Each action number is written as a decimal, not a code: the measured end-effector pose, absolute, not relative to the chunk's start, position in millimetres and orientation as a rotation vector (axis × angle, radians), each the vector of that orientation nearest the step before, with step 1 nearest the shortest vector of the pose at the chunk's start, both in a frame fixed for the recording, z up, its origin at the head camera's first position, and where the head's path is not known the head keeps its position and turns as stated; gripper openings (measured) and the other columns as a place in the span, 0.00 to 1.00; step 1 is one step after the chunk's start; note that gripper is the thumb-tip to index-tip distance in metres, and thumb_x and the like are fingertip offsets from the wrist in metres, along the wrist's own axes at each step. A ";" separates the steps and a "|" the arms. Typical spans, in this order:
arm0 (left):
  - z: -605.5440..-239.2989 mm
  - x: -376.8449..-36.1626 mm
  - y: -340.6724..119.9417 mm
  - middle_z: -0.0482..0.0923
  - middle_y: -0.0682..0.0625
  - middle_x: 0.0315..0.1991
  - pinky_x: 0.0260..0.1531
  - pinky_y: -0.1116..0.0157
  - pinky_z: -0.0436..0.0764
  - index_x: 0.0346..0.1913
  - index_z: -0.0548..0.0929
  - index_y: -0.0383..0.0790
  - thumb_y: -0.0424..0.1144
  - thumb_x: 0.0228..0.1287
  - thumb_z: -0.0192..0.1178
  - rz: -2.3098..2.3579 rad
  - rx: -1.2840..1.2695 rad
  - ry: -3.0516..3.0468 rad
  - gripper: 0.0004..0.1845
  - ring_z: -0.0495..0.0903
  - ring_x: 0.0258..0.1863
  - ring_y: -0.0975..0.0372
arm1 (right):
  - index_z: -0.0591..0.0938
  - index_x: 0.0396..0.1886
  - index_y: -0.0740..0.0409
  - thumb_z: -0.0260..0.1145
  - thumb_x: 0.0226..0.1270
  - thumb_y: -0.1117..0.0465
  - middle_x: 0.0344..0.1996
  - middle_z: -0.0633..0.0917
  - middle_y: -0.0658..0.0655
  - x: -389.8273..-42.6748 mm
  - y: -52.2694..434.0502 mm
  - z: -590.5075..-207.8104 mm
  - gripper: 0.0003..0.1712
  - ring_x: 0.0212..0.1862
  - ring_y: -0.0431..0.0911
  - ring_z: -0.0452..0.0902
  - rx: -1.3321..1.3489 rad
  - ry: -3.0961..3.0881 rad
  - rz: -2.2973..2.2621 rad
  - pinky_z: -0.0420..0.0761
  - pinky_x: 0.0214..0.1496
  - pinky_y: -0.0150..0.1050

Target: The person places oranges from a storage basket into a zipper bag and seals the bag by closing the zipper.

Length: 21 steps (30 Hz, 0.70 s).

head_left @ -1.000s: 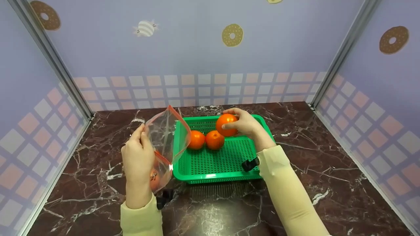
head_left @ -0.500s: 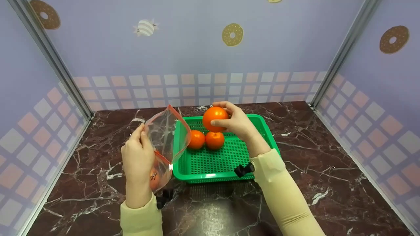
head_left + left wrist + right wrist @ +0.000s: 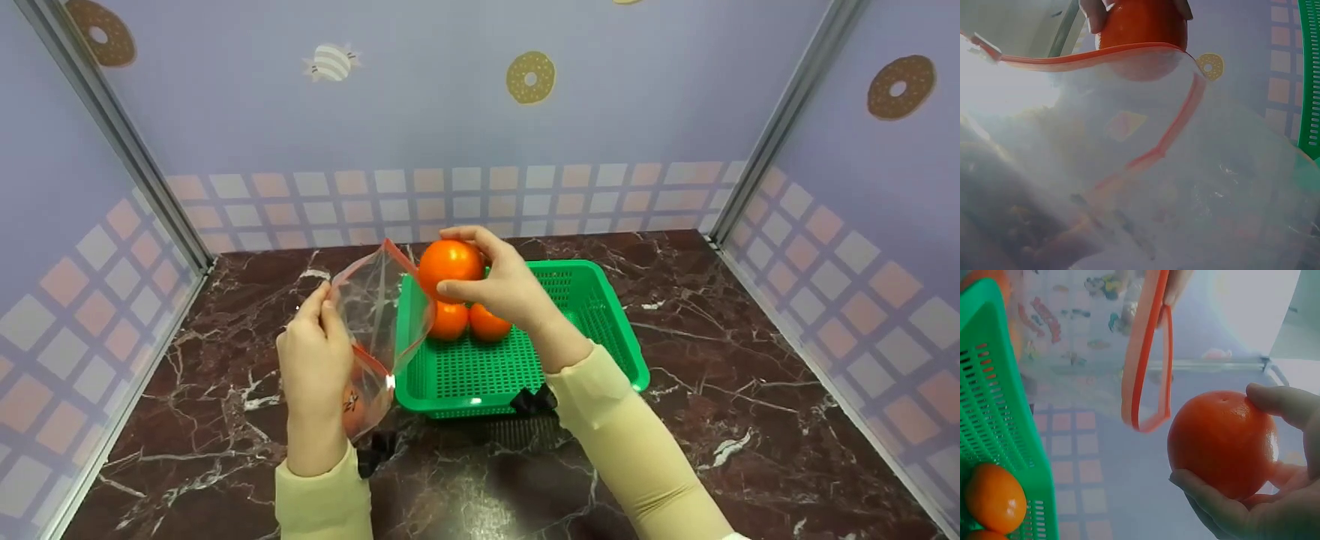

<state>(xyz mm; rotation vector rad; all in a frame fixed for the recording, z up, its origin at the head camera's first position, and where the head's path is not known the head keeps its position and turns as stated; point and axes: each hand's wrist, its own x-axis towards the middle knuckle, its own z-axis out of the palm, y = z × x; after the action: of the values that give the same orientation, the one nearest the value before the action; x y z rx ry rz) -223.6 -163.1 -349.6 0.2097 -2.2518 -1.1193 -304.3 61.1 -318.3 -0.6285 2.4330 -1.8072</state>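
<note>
Green perforated basket [image 3: 450, 406]: contains two oranges [image 3: 489, 324], touching, toward rear left. Clear zip-top bag [image 3: 367, 300], at basket's left rim: gapes, contains at least one orange [image 3: 354, 414]. Left hand [image 3: 316, 356], left of basket: pinches bag's edge. Right hand [image 3: 510, 289], apart from left, above basket: clasps another orange [image 3: 452, 262], just beside bag's red-edged mouth.

One left hand [image 3: 315, 367] and one right hand [image 3: 506, 289] are showing, two in all. One orange fruit [image 3: 451, 264] is sitting in the right hand, two loose fruits [image 3: 490, 322] are lying in one green basket [image 3: 472, 371], and at least one bagged fruit [image 3: 353, 414] is showing through one clear bag [image 3: 371, 307], the exact number being hard to tell. One desk [image 3: 750, 465], two sleeves [image 3: 630, 435], three doughnut prints [image 3: 530, 63] and one candy print [image 3: 332, 63] are also showing.
</note>
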 end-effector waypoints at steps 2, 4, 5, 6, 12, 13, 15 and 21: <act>-349.5 -223.2 -163.2 0.80 0.31 0.61 0.52 0.40 0.81 0.66 0.79 0.27 0.32 0.79 0.47 -1.119 0.215 -2.255 0.20 0.85 0.51 0.35 | 0.78 0.66 0.41 0.77 0.60 0.62 0.63 0.80 0.50 -301.3 54.1 -317.0 0.34 0.57 0.51 0.79 -0.670 2.457 -1.788 0.84 0.58 0.49; -349.5 -223.1 -163.4 0.80 0.31 0.61 0.54 0.40 0.81 0.66 0.79 0.28 0.32 0.79 0.47 -1.123 0.219 -2.256 0.20 0.84 0.53 0.35 | 0.78 0.67 0.42 0.77 0.60 0.63 0.64 0.80 0.50 -298.2 47.2 -316.6 0.35 0.57 0.51 0.79 -0.713 2.475 -1.764 0.83 0.59 0.50; -349.7 -223.1 -163.5 0.80 0.31 0.61 0.55 0.40 0.81 0.66 0.79 0.28 0.32 0.79 0.48 -1.123 0.222 -2.256 0.20 0.83 0.54 0.35 | 0.77 0.67 0.43 0.77 0.61 0.63 0.65 0.79 0.50 -296.5 43.7 -316.6 0.35 0.58 0.51 0.79 -0.734 2.483 -1.751 0.83 0.59 0.50; -349.8 -223.1 -163.6 0.80 0.32 0.61 0.56 0.40 0.80 0.66 0.79 0.28 0.32 0.78 0.48 -1.125 0.225 -2.256 0.20 0.83 0.55 0.36 | 0.77 0.68 0.44 0.77 0.61 0.63 0.65 0.79 0.51 -294.9 40.2 -316.6 0.35 0.58 0.51 0.79 -0.758 2.492 -1.735 0.83 0.60 0.50; -349.4 -223.1 -164.2 0.80 0.32 0.62 0.59 0.40 0.79 0.66 0.79 0.28 0.32 0.78 0.48 -1.137 0.243 -2.259 0.20 0.81 0.58 0.36 | 0.76 0.69 0.47 0.77 0.62 0.62 0.68 0.76 0.53 -287.5 20.8 -319.2 0.36 0.62 0.52 0.78 -0.905 2.593 -1.578 0.81 0.65 0.50; -349.1 -223.0 -164.2 0.80 0.32 0.62 0.58 0.40 0.79 0.66 0.79 0.29 0.33 0.79 0.48 -1.139 0.244 -2.261 0.20 0.82 0.58 0.36 | 0.76 0.69 0.48 0.77 0.62 0.62 0.69 0.76 0.54 -286.8 17.9 -319.8 0.36 0.63 0.52 0.77 -0.933 2.617 -1.541 0.80 0.65 0.50; -348.4 -222.9 -164.3 0.80 0.33 0.61 0.57 0.40 0.80 0.67 0.79 0.29 0.33 0.79 0.48 -1.141 0.247 -2.264 0.21 0.82 0.57 0.36 | 0.75 0.70 0.48 0.77 0.62 0.61 0.69 0.76 0.55 -285.2 12.8 -321.1 0.36 0.64 0.53 0.77 -0.977 2.658 -1.469 0.79 0.66 0.51; -347.6 -222.1 -164.4 0.81 0.33 0.61 0.51 0.40 0.82 0.67 0.78 0.30 0.33 0.79 0.48 -1.140 0.249 -2.265 0.21 0.85 0.51 0.36 | 0.73 0.73 0.49 0.77 0.63 0.59 0.69 0.75 0.58 -283.9 0.0 -325.5 0.39 0.67 0.54 0.75 -1.001 2.722 -1.279 0.79 0.68 0.52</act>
<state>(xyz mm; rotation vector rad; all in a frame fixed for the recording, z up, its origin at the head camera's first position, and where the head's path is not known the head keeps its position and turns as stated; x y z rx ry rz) -222.1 -164.4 -347.6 0.2486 -2.2649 -1.1396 -283.9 0.0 -325.5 -1.0012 2.7218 -1.2794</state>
